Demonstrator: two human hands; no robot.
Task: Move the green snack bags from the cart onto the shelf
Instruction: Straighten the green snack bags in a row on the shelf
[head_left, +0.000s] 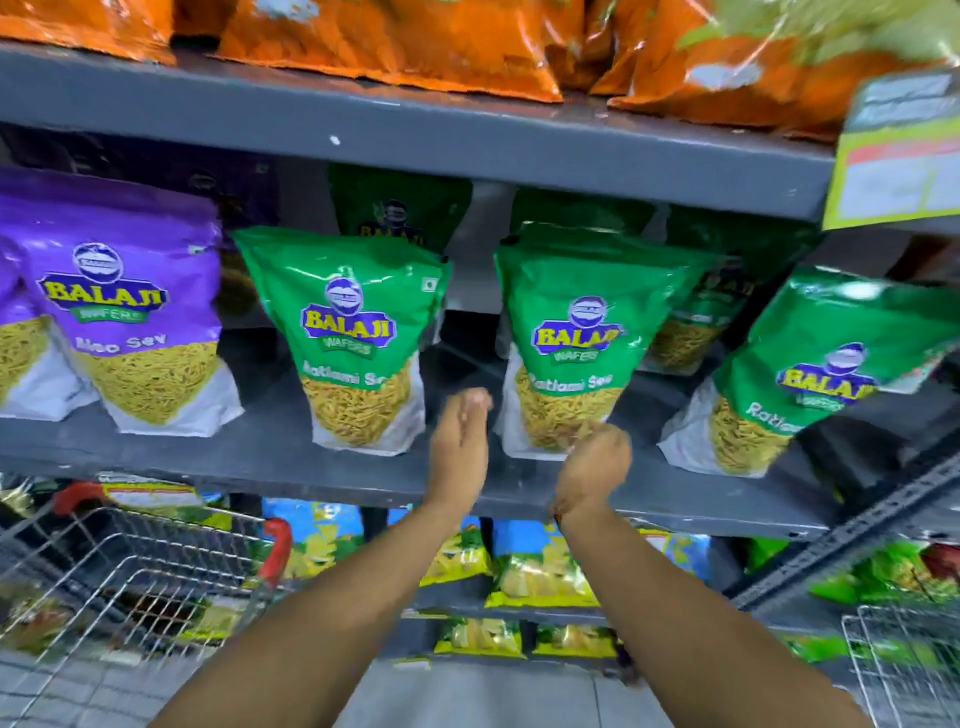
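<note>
Three green snack bags stand in the front row of the grey middle shelf: a left green bag, a middle green bag and a tilted right green bag. More green bags stand behind them. My left hand is raised in the gap between the left and middle bags, fingers straight and apart, holding nothing. My right hand has its fingers curled on the lower right corner of the middle bag. The wire cart with red handle corners is at the lower left; its contents are blurred.
Purple snack bags fill the shelf's left part. Orange bags lie on the shelf above, and a price tag hangs at the right. Yellow-green packets sit on lower shelves. A second wire basket stands at the bottom right.
</note>
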